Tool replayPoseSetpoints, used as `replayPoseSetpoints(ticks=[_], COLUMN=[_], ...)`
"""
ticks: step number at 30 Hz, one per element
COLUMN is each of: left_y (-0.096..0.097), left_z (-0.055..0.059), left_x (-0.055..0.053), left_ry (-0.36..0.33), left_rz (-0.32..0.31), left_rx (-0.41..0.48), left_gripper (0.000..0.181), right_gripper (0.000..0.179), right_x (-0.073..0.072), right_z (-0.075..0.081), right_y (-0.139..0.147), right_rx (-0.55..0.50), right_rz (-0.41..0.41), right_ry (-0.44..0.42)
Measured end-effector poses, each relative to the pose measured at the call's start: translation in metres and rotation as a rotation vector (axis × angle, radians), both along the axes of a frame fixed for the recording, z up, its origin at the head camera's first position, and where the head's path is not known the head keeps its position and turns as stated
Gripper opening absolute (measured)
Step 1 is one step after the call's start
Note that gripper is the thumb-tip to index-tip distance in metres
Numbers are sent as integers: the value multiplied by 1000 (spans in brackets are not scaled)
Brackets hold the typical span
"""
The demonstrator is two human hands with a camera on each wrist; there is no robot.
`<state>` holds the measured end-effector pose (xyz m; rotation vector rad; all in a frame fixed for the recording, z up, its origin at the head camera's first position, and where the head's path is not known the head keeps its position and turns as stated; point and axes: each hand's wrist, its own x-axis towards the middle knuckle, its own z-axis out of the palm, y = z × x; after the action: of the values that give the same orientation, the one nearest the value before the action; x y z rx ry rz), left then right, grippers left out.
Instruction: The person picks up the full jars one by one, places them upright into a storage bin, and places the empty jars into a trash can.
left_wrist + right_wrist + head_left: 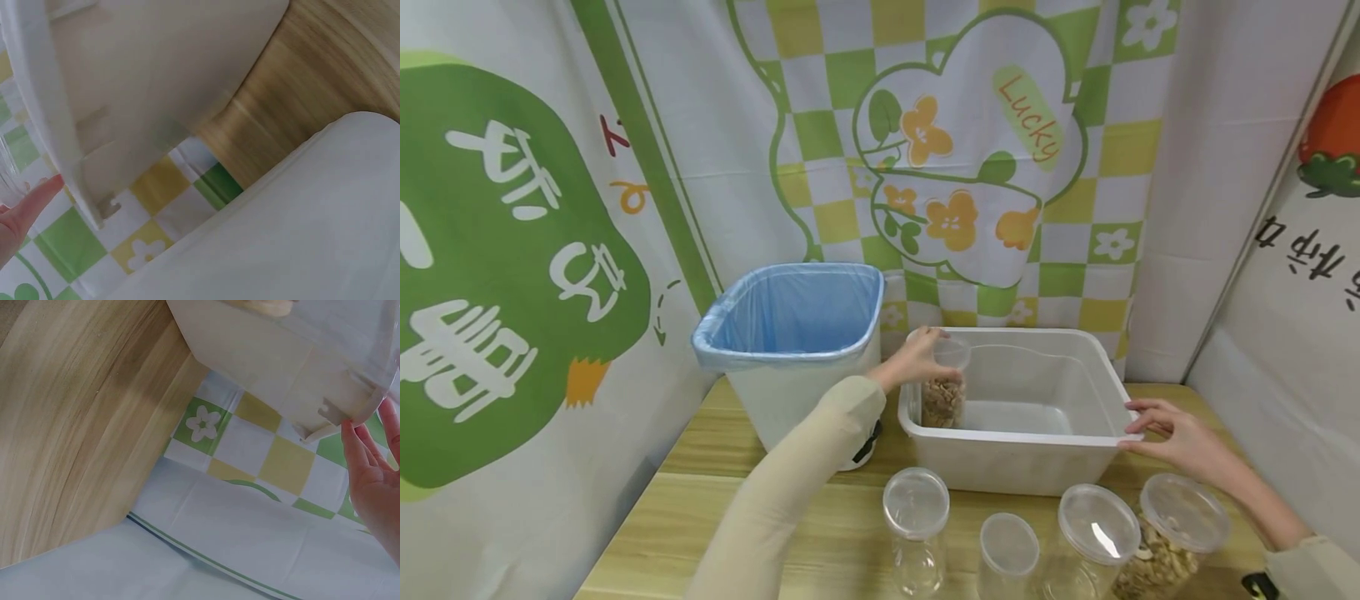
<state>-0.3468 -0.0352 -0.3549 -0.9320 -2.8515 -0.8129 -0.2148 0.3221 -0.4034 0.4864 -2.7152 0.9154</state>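
In the head view my left hand [917,358] holds a clear lidded jar [943,400] of brown crumbly pieces, fingers and thumb about its top. The jar stands upright inside the left end of a white plastic tub [1007,462]; whether its base touches the tub floor is hidden. My right hand [1180,437] grips the tub's right rim with fingertips and thumb. In the right wrist view the right hand's fingers [353,450] meet the rim's edge. The left wrist view catches only part of the left hand [28,209] beside the tub wall.
A white bin with a blue liner [790,354] stands left of the tub. In front are clear lidded jars [917,508], [1009,550], [1097,529] and a jar of nut-like pieces [1172,542]. Beneath lies a wooden tabletop [692,500]; printed curtains [820,133] enclose it.
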Motion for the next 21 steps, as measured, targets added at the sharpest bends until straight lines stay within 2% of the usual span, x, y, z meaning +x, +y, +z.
replayPoseSetpoints(ticks=[4,10,16,21], left_y=[-1,0,1,2], left_z=[-8,-17,-22,-22], left_x=[-2,1,4,5], left_ry=[-28,-73,-78,-96], left_rz=[-28,-22,-23,-13], left_rx=[17,12,1,-29], left_gripper=[71,71,71,71], right_gripper=[13,11,10,10], right_x=[0,-1,-2,-1], right_z=[-1,-2,-3,-2], right_y=[1,3,5,5], right_rx=[-25,-56,-80,-71], right_rz=[10,33,55,53], right_ry=[4,8,16,9])
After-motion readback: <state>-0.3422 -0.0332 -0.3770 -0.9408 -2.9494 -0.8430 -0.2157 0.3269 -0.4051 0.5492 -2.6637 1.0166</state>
